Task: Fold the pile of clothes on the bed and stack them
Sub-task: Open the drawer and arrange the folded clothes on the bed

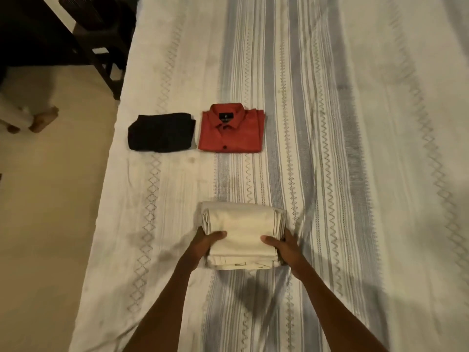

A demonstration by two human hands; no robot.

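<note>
While the folded cream garment (241, 235) is lying at about six o'clock on the bed (355, 148), close to the near edge, both hands are clasping it from opposite sides. Seen from the head camera, the left hand (206, 243) is gripping the bundle's nine o'clock side: its thumb is lying across the top layer and its fingers are curling down along the side, out of sight. The right hand (283, 246) is mirroring this at three o'clock, thumb pressing on top and fingers wrapping the stacked edges. Neither hand is spread wide; each is closing round the thickness of the bundle, which is sitting squarely between them, its layered edges showing at the near side. Whether the bundle is lifting clear of the sheet or resting on it cannot be told.

Farther up the bed, at about twelve o'clock from the cream bundle, one folded red shirt (231, 129) is lying collar-up with its dark buttons showing. Just beside it, at its nine o'clock and nearly touching, one folded black garment (161, 132) is lying flat. That is making three folded pieces in all: one cream, one red, one black, none stacked on another. Dark wooden furniture (106, 41) is standing at eleven o'clock beyond the bed's corner.
</note>
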